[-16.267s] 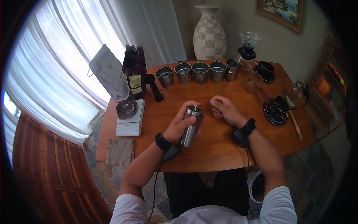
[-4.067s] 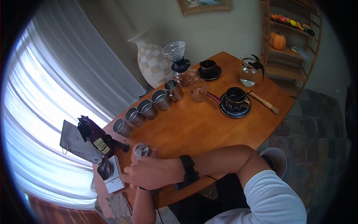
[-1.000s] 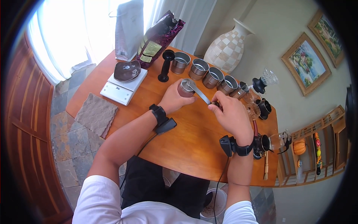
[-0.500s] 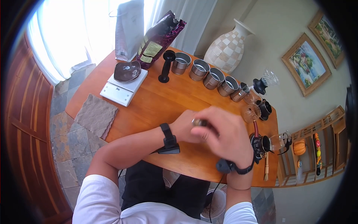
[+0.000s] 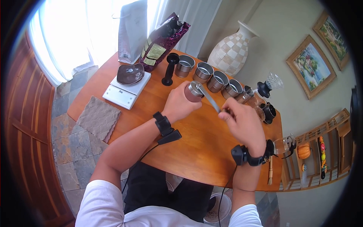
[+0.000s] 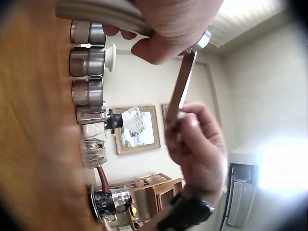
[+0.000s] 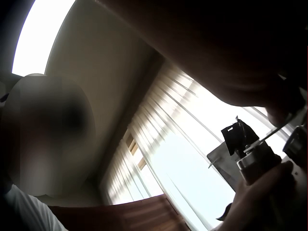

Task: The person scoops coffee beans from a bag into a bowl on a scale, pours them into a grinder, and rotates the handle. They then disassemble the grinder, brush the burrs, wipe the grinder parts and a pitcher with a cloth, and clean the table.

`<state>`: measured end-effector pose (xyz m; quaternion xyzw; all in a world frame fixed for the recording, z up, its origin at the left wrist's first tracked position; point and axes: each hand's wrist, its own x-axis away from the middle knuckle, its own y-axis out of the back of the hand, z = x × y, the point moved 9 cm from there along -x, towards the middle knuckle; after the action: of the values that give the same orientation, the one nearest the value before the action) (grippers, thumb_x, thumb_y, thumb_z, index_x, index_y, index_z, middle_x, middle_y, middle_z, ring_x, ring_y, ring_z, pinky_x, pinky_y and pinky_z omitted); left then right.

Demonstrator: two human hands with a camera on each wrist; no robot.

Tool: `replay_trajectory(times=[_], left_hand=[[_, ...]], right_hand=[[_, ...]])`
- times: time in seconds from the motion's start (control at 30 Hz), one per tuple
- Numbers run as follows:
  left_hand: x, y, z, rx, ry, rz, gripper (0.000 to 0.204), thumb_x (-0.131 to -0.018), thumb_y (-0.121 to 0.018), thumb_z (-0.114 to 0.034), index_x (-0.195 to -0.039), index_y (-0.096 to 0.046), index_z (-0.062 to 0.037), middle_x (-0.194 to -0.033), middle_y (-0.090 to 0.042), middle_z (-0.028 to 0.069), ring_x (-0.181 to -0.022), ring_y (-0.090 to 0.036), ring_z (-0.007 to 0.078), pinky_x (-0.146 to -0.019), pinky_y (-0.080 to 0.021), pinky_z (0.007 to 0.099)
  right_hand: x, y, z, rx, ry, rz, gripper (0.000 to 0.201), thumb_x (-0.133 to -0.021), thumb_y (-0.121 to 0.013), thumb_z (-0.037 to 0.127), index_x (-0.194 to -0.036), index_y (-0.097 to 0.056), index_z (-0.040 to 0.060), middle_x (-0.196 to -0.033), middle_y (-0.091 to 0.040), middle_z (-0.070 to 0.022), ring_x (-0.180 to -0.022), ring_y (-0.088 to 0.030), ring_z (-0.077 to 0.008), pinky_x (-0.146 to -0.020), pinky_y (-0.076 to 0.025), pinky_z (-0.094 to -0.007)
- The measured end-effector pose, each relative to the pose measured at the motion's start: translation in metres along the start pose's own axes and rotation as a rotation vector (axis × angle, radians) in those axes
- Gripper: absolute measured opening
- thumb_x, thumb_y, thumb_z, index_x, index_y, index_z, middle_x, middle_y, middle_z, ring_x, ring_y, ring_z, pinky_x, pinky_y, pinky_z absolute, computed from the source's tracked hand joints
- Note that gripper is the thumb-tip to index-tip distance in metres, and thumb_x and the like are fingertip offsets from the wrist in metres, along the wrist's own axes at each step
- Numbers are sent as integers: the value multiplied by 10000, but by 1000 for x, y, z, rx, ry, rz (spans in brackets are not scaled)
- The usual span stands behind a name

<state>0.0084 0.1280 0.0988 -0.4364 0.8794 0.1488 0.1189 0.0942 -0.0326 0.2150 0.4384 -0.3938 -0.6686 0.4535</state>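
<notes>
My left hand [image 5: 177, 105] grips the metal hand grinder [image 5: 193, 92] round its body, above the table's middle. From the grinder's top a flat crank arm [image 5: 210, 99] reaches toward my right hand [image 5: 245, 123], whose fingers and thumb pinch the knob at its end. The left wrist view shows the same crank [image 6: 182, 86] running down from the left hand [image 6: 178, 21] to the right hand [image 6: 199, 149]. In the right wrist view the grinder's top [image 7: 257, 161] shows above the left hand, with the crank on it. The knob is mostly hidden by fingers.
A white scale [image 5: 124, 92] bears a dark dish [image 5: 130, 73], with a grey cloth [image 5: 99, 117] nearby. Coffee bags [image 5: 162, 43], a black tamper-like tool [image 5: 170, 70] and several metal cups [image 5: 202, 72] line the far edge. Glassware, a black cup and a brush [image 5: 270, 172] stand right.
Half a second ago the hands were close together and lower, with the right covering the grinder. Now they are apart, the left is farther forward, and the crank points right, much as one second ago.
</notes>
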Motion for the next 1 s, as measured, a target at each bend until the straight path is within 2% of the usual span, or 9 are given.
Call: replay_trajectory(times=[0.17,0.23,0.3,0.33,0.53,0.6,0.77,0.97,1.0], left_hand=[[21,-26,-10,-127,7,135,447,-738,-865,-255,-1068,-647,-45,-977,-746,154,-918,-727,360,-824,-574,419],[48,-54,-35,52,-322,395,419,-739,-851,-280,-1027,-637,-64,-931,-739,138,-867,-716,373,-775,-571,445],[61,-73,-42,-141,-336,393,409,-739,-843,-284,-1018,-632,-73,-908,-733,141,-846,-713,377,-753,-566,458],[63,-79,-44,-336,-347,385,398,-739,-835,-288,-1009,-627,-82,-885,-727,145,-825,-711,381,-732,-562,470],[33,-36,-43,-187,-172,220,413,-726,-845,-248,-1049,-656,-70,-925,-741,150,-866,-734,350,-781,-577,428],[15,-14,-29,-161,-93,113,407,-730,-851,-212,-1062,-671,-61,-952,-746,136,-874,-749,312,-796,-580,393],[-9,20,2,-231,16,-100,489,-726,-844,-266,-1136,-648,-86,-938,-751,188,-916,-730,401,-820,-578,458],[17,-20,-9,-436,3,104,451,-745,-853,-283,-1102,-633,-116,-994,-743,177,-938,-712,402,-805,-572,477],[28,-36,-16,-275,-160,175,420,-753,-837,-276,-1078,-629,-113,-970,-738,169,-914,-710,400,-782,-570,481]], right_hand=[[22,-8,70,-171,239,72,228,-911,-752,207,-1003,-610,54,-894,-697,-149,-782,-673,-382,-669,-516,-452],[20,-10,72,-254,267,57,209,-909,-753,185,-1013,-624,57,-908,-698,-147,-793,-680,-374,-674,-526,-434],[7,6,53,-353,248,-223,234,-895,-783,130,-1090,-678,54,-803,-670,-71,-703,-657,-182,-654,-512,-322],[-1,11,40,-353,149,-239,209,-913,-751,133,-1090,-674,51,-885,-699,-152,-789,-706,-303,-713,-546,-356],[-39,-13,-82,-340,-112,-326,177,-967,-705,168,-1053,-647,25,-845,-701,-165,-791,-707,-329,-707,-548,-387],[-37,-18,-72,-155,-114,-277,173,-974,-692,182,-1027,-630,30,-843,-701,-175,-798,-701,-356,-696,-541,-418],[-6,-16,2,161,-64,-150,179,-977,-674,204,-973,-591,46,-873,-699,-191,-829,-680,-413,-679,-517,-491],[13,-14,60,-208,198,56,194,-935,-713,183,-993,-593,42,-892,-667,-165,-815,-668,-399,-689,-519,-460],[10,-12,64,-285,254,-45,217,-927,-742,185,-1041,-624,42,-861,-652,-133,-758,-642,-318,-674,-507,-396]])
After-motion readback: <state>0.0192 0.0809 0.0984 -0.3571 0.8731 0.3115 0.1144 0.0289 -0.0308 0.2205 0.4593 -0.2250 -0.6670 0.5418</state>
